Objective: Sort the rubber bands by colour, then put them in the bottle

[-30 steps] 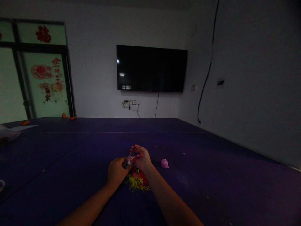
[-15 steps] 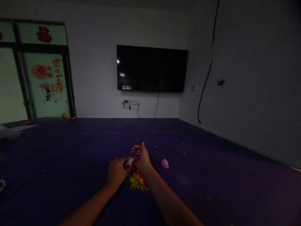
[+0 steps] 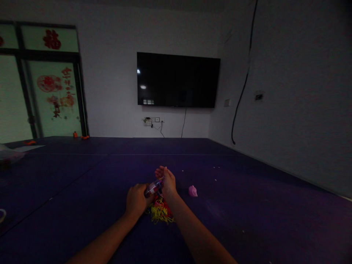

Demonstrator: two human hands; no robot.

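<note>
My left hand [image 3: 136, 199] is wrapped around a small clear plastic bottle [image 3: 153, 188] with colourful strands inside. The bottle is tilted, its upper end pointing right toward my right hand [image 3: 167, 182]. That hand is cupped at the bottle's upper end, fingers extended and palm turned toward it; a few purple and blue strands show there, partly hidden. Below both hands lies a tangled pile of yellow and red stringy loops [image 3: 161, 212], partly covered by the hands. To the right of my right wrist sits a pink pointed cap-like piece [image 3: 193, 191].
The purple surface [image 3: 247, 220] stretches to the wall, with small white bits scattered on it. At the left are a clear plastic bag [image 3: 11, 156], a ring-shaped item [image 3: 2, 215] and orange objects [image 3: 85, 137]. A television [image 3: 178, 80] hangs on the far wall.
My right hand has shifted slightly, its thumb now leaning nearer the fingers over the bottle's end. The left hand, bottle, pile and pink piece stay in place.
</note>
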